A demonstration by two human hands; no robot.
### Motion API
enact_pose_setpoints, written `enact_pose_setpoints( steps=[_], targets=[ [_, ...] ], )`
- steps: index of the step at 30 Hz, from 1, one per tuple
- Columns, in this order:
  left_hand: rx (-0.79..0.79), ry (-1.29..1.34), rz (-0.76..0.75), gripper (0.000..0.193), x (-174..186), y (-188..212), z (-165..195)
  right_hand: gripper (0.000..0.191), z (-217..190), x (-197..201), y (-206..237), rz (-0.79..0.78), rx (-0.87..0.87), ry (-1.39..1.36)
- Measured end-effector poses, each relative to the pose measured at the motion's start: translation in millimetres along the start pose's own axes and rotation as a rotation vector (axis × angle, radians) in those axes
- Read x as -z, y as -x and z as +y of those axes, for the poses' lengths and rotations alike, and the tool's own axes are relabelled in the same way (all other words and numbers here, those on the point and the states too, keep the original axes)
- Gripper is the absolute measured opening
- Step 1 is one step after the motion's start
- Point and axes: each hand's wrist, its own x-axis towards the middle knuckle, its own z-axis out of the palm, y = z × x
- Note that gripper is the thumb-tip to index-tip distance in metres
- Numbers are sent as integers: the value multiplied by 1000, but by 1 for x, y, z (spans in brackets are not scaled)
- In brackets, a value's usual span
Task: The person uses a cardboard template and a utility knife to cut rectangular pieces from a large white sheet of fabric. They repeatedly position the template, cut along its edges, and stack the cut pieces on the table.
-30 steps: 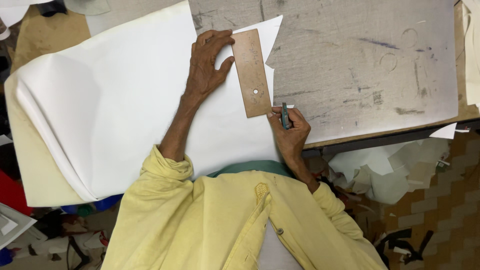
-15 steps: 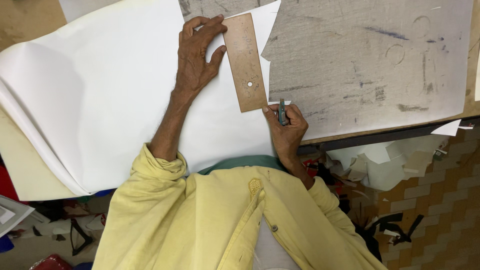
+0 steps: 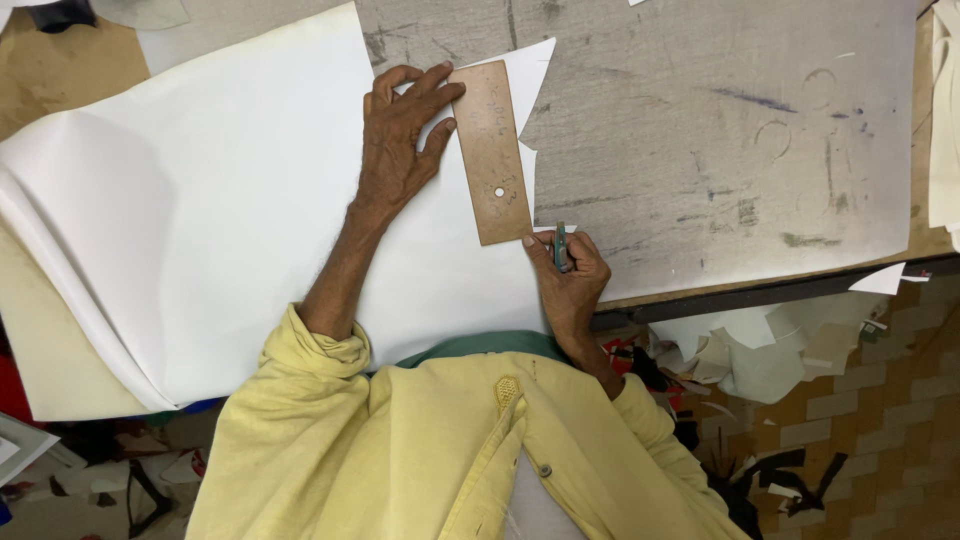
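Now the left hand (image 3: 400, 140) spreads flat, fingertips pinning the brown rectangular wooden ruler (image 3: 492, 150) onto the big white paper sheet (image 3: 220, 220). The right hand (image 3: 568, 275) is curled tight around a small teal-handled cutter (image 3: 560, 246), tip just below the ruler's lower corner. If those pinning fingers ease, the ruler could skid and the line wander.
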Motion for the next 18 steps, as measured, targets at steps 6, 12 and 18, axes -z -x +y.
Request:
enact_pose_setpoints(
  steps=[6,12,18],
  targets=[
    [-72,-73,17,31,2,0,-3,14,-5,-2,-1,-9,-37,-16],
    [-188,-257,34,34,-4,4,4,14,-9,-3,-3,-29,-90,-70],
    [-161,-172,-65,62,1,4,6,11,-8,-5,-3,-16,-26,-43]
  ],
)
